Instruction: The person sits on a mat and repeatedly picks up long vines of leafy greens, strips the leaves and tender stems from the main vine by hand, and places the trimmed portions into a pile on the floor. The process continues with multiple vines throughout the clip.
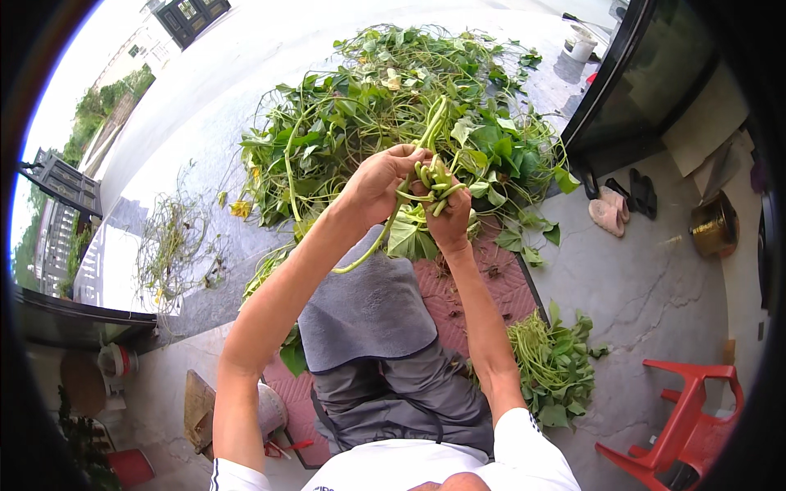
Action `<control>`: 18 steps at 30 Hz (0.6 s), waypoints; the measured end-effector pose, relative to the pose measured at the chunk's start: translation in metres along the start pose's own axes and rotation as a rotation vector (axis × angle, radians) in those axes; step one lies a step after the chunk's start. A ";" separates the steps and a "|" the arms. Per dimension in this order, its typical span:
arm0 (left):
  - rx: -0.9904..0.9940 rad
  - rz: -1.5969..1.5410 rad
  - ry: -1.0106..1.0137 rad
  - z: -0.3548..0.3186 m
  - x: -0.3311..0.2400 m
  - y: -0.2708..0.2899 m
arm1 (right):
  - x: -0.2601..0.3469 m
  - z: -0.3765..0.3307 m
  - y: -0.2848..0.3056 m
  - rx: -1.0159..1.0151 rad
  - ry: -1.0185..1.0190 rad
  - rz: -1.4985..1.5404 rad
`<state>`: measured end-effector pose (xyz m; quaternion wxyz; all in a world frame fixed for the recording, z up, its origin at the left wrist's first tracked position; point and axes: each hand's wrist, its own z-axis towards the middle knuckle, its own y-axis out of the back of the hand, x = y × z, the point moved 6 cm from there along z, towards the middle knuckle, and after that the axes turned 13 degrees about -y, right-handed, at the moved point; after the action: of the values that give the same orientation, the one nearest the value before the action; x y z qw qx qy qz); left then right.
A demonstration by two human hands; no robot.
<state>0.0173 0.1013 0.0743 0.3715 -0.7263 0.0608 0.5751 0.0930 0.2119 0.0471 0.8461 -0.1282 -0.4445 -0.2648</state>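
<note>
My right hand (450, 226) is wrapped round a bunch of short green stems (435, 180), with their cut or broken ends pointing up and toward me. Against that bunch, the fingers of my left hand (378, 182) pinch a long green vine stem (435, 123). The stem loops up above both hands. Another length of vine (368, 255) hangs below my left hand, over the grey towel (360, 307) on my lap. Just ahead spreads a big heap of leafy vines (352, 123). One broad leaf (409, 237) lies beneath the hands.
A pile of leafy stems (553, 368) lies by my right elbow, near a red plastic chair (696, 417). Thin stripped vines (172, 241) lie on the left. Under me is a red mat (458, 295). Pink slippers (607, 214) and a white bucket (580, 45) stand to the right.
</note>
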 end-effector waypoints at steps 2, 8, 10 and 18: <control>-0.044 0.052 0.003 0.001 0.003 -0.003 | -0.003 -0.003 0.006 -0.038 -0.065 -0.062; -0.089 0.378 -0.093 0.003 -0.010 0.005 | 0.002 -0.006 0.007 0.040 -0.039 0.100; -0.141 0.211 -0.044 0.002 -0.001 0.004 | -0.005 -0.014 0.003 0.044 -0.163 0.168; -0.278 0.097 -0.038 0.008 -0.026 0.018 | 0.006 -0.020 -0.004 0.110 -0.123 -0.129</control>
<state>-0.0068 0.0839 0.0882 0.2401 -0.7560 0.0087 0.6089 0.1070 0.1979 0.0406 0.8041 -0.0685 -0.5169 -0.2856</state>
